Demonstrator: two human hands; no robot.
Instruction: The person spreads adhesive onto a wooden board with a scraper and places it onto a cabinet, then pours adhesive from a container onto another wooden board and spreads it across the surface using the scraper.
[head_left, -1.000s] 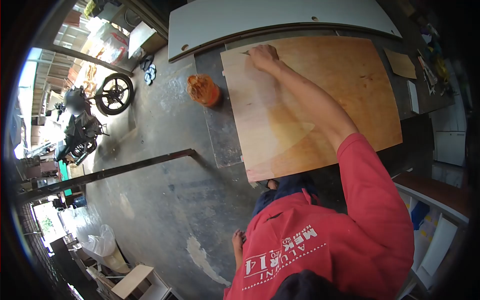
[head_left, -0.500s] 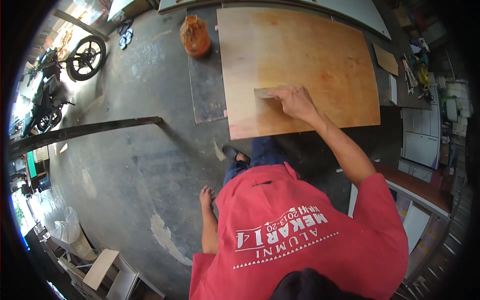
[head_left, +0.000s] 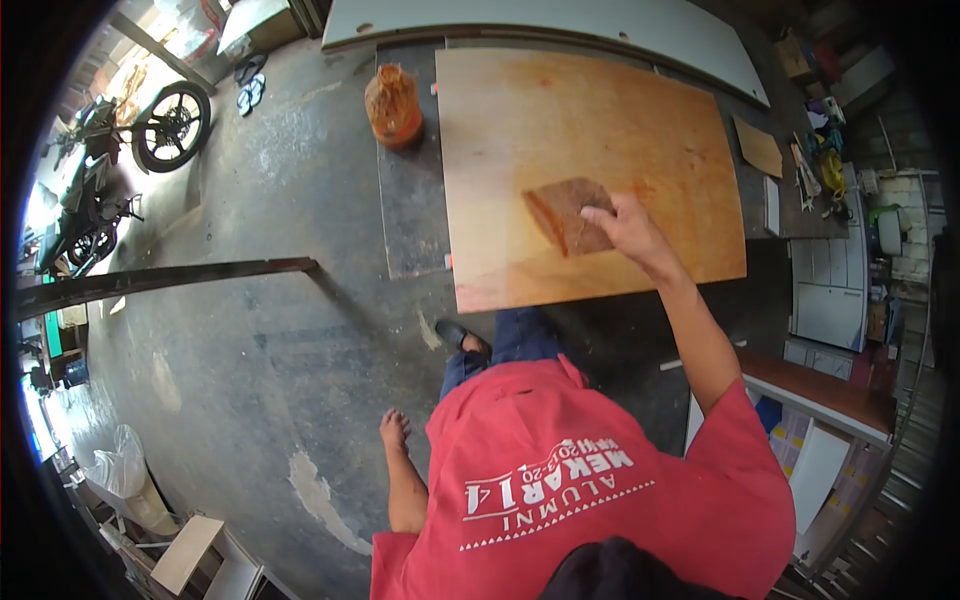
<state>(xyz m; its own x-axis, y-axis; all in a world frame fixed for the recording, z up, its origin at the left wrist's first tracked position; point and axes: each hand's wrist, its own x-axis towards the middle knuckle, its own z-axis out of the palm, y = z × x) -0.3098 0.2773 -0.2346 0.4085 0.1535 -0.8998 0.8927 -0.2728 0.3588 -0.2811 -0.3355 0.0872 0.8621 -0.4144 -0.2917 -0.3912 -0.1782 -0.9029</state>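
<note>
My right hand (head_left: 628, 228) pinches a flat brown spreader (head_left: 572, 213) by its right edge, thumb on top. A line of orange-brown paste runs along the spreader's left edge. It is tilted over the wooden board (head_left: 680, 130), and I cannot tell whether it touches the surface. Most of the board has an orange-yellow tint, while a strip along its left side is paler. My left hand (head_left: 395, 428) hangs beside my body above the floor, holding nothing, fingers loosely apart. Left of the board stands a clear jar (head_left: 393, 108) smeared with orange-brown stuff.
A dark panel (head_left: 412, 225) lies under the jar and beside the board. Behind is a long white panel (head_left: 560, 25). A dark bar (head_left: 170, 280) juts in from the left, and a motorcycle wheel (head_left: 171, 127) shows beyond. A cabinet (head_left: 820, 390) stands at right.
My right hand has moved right and turned the spreader, so its broad face and pasted edge now show. My left hand has swung slightly outward. The camera view has tilted a little.
</note>
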